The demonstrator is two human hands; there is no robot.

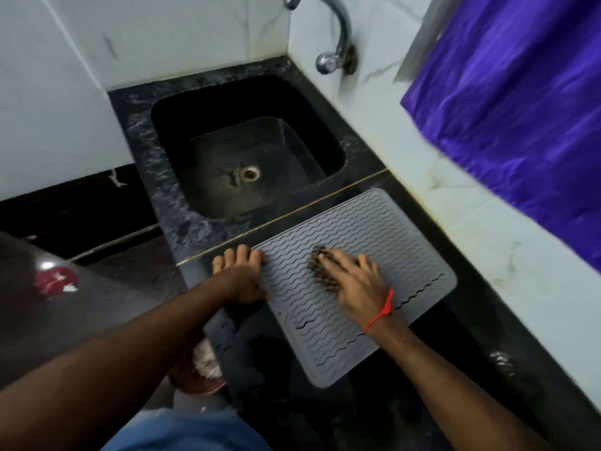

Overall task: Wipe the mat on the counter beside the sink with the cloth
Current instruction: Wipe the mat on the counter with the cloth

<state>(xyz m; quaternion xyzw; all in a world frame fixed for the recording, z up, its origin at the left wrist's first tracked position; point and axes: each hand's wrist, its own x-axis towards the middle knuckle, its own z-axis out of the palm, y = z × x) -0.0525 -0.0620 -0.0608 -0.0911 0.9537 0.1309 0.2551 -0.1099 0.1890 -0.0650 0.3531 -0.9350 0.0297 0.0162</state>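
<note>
A grey ribbed mat [364,229] lies on the black counter [455,346], just this side of the sink [247,148]. My right hand [354,281] lies flat on the mat's middle and presses a small dark patterned cloth [320,271] against it; most of the cloth is hidden under the palm and fingers. My left hand [240,275] rests on the mat's left edge, fingers straight, holding the mat down against the counter.
A chrome tap [338,37] sticks out of the white tiled wall above the black sink. A purple curtain [520,102] hangs at the right. Off the counter's left edge, a dark rounded object [48,288] stands below.
</note>
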